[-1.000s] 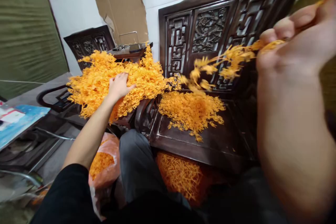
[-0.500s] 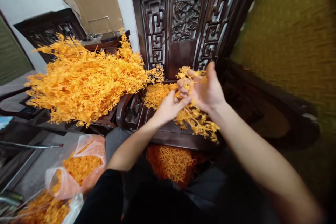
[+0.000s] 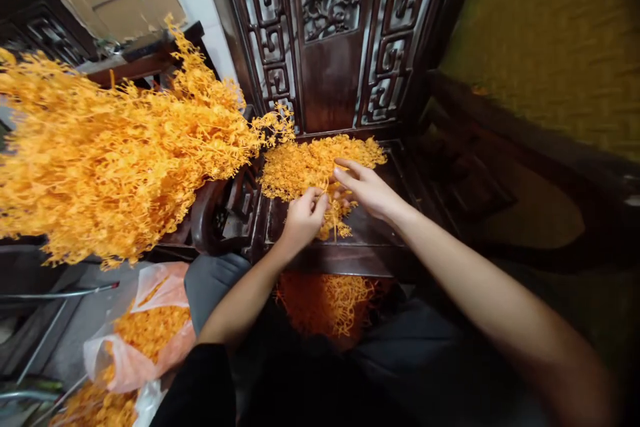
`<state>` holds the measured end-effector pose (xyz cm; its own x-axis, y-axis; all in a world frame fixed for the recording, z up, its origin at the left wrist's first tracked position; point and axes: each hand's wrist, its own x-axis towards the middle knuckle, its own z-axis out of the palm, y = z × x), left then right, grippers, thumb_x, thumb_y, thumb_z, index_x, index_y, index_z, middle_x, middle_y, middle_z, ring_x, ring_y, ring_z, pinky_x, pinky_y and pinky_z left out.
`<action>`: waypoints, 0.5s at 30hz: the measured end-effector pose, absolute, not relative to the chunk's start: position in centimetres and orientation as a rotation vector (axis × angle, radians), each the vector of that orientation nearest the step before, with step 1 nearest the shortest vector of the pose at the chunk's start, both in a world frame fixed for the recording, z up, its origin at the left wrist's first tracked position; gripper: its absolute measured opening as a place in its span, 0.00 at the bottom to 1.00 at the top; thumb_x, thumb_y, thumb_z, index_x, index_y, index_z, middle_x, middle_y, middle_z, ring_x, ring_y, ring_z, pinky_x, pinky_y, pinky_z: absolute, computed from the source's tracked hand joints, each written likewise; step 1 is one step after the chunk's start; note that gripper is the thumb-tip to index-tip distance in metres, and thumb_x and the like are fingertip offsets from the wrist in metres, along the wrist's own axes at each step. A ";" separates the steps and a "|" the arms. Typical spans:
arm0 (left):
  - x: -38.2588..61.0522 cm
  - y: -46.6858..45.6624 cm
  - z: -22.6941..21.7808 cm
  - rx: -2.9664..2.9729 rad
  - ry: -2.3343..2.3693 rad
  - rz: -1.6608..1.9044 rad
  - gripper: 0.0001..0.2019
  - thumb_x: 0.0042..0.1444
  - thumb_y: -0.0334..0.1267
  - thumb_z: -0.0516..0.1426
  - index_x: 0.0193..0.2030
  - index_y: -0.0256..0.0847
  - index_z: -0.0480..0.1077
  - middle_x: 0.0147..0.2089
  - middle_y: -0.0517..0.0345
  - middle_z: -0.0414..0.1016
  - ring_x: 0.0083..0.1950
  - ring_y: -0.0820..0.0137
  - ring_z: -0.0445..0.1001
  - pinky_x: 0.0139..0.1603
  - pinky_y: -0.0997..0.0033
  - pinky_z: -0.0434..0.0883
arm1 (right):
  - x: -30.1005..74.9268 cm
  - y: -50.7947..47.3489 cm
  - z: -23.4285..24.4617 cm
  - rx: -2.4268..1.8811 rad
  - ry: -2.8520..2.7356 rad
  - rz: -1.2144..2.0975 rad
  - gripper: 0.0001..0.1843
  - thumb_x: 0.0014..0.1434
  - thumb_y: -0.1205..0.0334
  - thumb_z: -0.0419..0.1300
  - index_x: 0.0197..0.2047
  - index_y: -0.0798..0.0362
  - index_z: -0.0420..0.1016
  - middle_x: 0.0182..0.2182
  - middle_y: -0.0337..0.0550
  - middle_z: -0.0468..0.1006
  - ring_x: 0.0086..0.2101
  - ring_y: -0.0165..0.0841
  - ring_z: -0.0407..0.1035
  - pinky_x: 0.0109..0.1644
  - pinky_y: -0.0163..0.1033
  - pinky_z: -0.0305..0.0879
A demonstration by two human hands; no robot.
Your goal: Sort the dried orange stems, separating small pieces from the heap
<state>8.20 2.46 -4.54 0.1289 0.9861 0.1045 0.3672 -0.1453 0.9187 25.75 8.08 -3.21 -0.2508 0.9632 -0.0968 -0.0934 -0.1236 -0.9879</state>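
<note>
My left hand (image 3: 305, 215) is closed in a pinch over the front of the dark wooden seat, holding a thin orange artificial flower sprig (image 3: 334, 217). My right hand (image 3: 369, 191) is just to the right of it, thumb and index finger apart, with its other fingers partly hidden behind the sprig. Just beyond both hands, a heap of orange sprigs (image 3: 295, 163) lies on the seat (image 3: 383, 230). To the left, a much larger bundle of the same orange sprigs (image 3: 120, 160) rests over the chair's arm.
Under the seat is a red container (image 3: 300, 307) with orange stems (image 3: 349, 297). Pinkish plastic bags (image 3: 173, 287) of orange pieces stand on the floor at lower left, near metal tubes (image 3: 60, 295). A carved wooden chair back (image 3: 333, 80) rises behind the seat.
Both hands have come lower and closer to the seat. The branched sprig that hung by my right wrist is no longer there, and the heap on the seat reaches farther right. The view has shifted.
</note>
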 end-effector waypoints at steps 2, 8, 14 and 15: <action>8.1 2.6 -4.9 1.757 1.359 0.991 0.10 0.70 0.44 0.53 0.43 0.42 0.71 0.35 0.59 0.80 0.28 0.74 0.71 0.33 0.73 0.65 | 25.7 8.1 -3.6 -1.077 -1.188 1.594 0.35 0.64 0.49 0.67 0.69 0.50 0.63 0.42 0.47 0.78 0.27 0.29 0.73 0.22 0.34 0.63; 8.1 2.5 -5.4 2.165 1.442 0.928 0.09 0.69 0.39 0.53 0.41 0.41 0.73 0.31 0.59 0.78 0.30 0.72 0.71 0.36 0.71 0.63 | 26.1 8.6 -4.0 -1.151 -1.247 1.479 0.28 0.61 0.33 0.65 0.45 0.52 0.74 0.21 0.33 0.66 0.16 0.23 0.52 0.18 0.32 0.43; 8.0 1.9 -4.7 2.502 1.567 0.713 0.12 0.70 0.39 0.51 0.40 0.42 0.74 0.37 0.54 0.81 0.37 0.67 0.77 0.37 0.68 0.61 | 26.7 8.3 -3.7 -1.235 -1.460 1.486 0.32 0.53 0.29 0.68 0.29 0.52 0.69 0.18 0.33 0.64 0.17 0.24 0.51 0.21 0.35 0.43; 8.0 1.8 -4.6 2.531 1.577 0.679 0.13 0.70 0.40 0.51 0.40 0.42 0.74 0.36 0.54 0.81 0.36 0.67 0.77 0.36 0.67 0.60 | 26.9 8.3 -3.8 -1.243 -1.536 1.453 0.32 0.54 0.30 0.68 0.27 0.52 0.69 0.18 0.34 0.64 0.17 0.24 0.52 0.22 0.35 0.44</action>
<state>8.03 1.82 -4.61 0.3708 0.8703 0.3243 0.8336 -0.4658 0.2969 26.85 8.29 -3.75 -0.3169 0.9389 -0.1344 0.1860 -0.0774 -0.9795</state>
